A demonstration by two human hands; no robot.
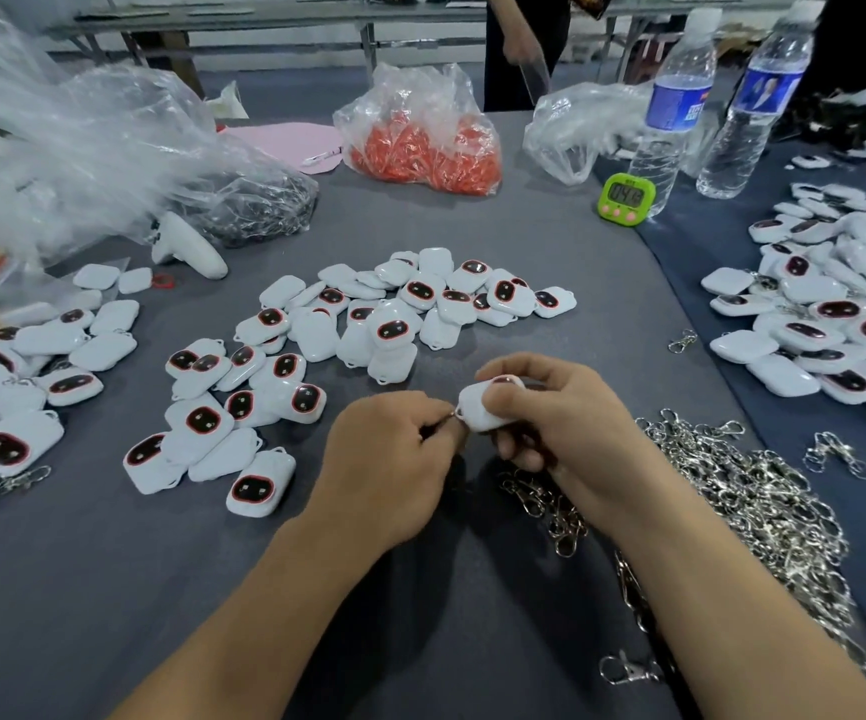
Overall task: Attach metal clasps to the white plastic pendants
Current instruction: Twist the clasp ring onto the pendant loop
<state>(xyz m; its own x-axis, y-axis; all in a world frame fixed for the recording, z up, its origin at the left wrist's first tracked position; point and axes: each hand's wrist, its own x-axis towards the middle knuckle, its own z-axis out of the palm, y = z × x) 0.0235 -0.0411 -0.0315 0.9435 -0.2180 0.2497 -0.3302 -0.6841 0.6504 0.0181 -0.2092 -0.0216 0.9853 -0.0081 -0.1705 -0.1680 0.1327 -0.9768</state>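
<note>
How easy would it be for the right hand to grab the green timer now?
Probably not yet. The right hand grips a white pendant, so it would need to let go first. The grey cloth between it and the green timer looks bare.

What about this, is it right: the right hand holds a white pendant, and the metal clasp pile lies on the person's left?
One error: in the head view the metal clasp pile lies on the person's right. The right hand does hold a white pendant.

Fingers (436, 414) of the left hand (394, 454) hide most of the clasp (455, 412).
</note>
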